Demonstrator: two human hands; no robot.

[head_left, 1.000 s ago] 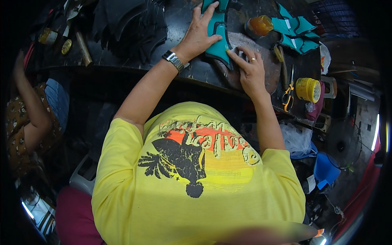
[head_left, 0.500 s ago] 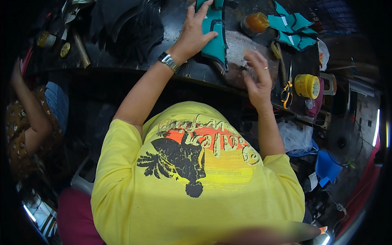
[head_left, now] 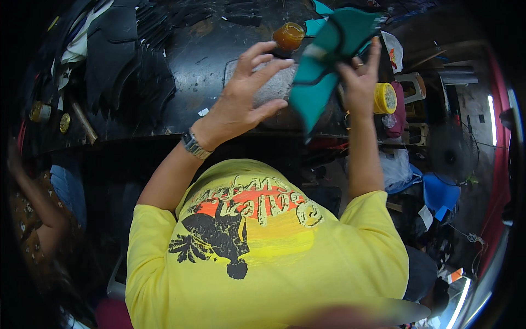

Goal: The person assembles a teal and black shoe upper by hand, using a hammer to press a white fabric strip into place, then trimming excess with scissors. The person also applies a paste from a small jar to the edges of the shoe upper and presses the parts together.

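Note:
Raised over the right part of the black table is a teal panel point(head_left: 315, 82) with black edging, blurred by motion. My right hand point(head_left: 361, 88) grips it along its right side, fingers partly behind it. To its left, my left hand point(head_left: 249, 88) is empty, its fingers apart and curved, with a watch on the wrist. Beneath and beside those fingers lies a grey, rough-topped flat slab point(head_left: 280, 90). Just beyond them stands a jar of amber stuff point(head_left: 289, 36). Further teal pieces point(head_left: 315, 26) show behind the raised panel, mostly hidden by it.
Stacked dark cut pieces point(head_left: 112, 55) cover the table's left part. A wooden stick point(head_left: 83, 122) and a small jar point(head_left: 40, 112) lie near the left edge. A yellow tub point(head_left: 385, 98) sits at right. Another person's arm point(head_left: 41, 203) is at far left.
The teal panel was flat on the table under my left hand; now it is lifted to the right in my right hand. My left hand has let go. The view has shifted.

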